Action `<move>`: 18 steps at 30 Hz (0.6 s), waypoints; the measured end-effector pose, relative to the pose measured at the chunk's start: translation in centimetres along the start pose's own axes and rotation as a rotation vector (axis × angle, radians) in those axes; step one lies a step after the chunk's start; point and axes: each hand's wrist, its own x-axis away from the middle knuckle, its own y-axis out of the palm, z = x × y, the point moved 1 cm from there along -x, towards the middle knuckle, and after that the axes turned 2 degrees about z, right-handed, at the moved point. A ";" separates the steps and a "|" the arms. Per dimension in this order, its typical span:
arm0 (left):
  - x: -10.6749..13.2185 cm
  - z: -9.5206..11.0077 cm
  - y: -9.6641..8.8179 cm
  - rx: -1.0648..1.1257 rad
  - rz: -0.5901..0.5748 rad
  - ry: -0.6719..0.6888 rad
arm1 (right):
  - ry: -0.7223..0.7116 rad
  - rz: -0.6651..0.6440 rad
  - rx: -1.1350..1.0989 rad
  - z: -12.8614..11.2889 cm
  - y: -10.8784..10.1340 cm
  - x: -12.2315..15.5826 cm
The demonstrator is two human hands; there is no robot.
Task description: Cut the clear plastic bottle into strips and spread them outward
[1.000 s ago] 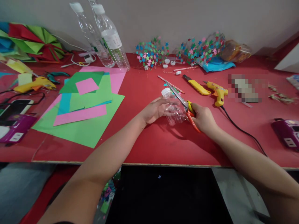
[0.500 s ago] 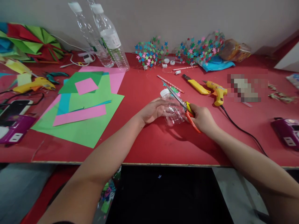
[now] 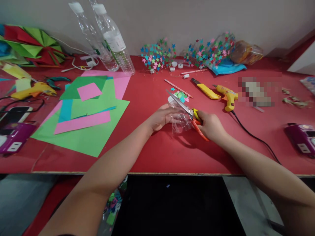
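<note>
My left hand (image 3: 163,117) is closed around a clear plastic bottle piece (image 3: 181,124) with a white cap, held low over the red table. In my right hand (image 3: 212,125) is a pair of scissors (image 3: 184,105) with orange and yellow handles. Their blades point up and left across the bottle piece, close to its cap; whether they touch the plastic I cannot tell. Just beyond the cap lies a small heap of star cutouts (image 3: 181,96), green, blue and pink. A striped stick (image 3: 177,88) rests behind them.
To the right are a yellow utility knife (image 3: 206,90) and a yellow glue gun (image 3: 227,96) with a black cord. Coloured paper sheets (image 3: 98,139) lie at left. Tall clear bottles (image 3: 115,42) stand behind them. Star-covered clear pieces (image 3: 158,55) sit at the back.
The bottle piece has turned or tilted a little in my left hand, and the scissors have shifted slightly left with my right hand. Both hands keep their hold.
</note>
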 end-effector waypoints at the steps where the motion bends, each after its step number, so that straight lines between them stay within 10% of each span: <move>1: 0.1 0.0 0.2 -0.016 0.024 0.001 | -0.004 -0.004 0.020 -0.1 0.0 0.1; 18: -0.1 -0.1 0.9 -0.081 0.118 0.090 | -0.045 -0.034 -0.214 -1.2 -0.3 0.9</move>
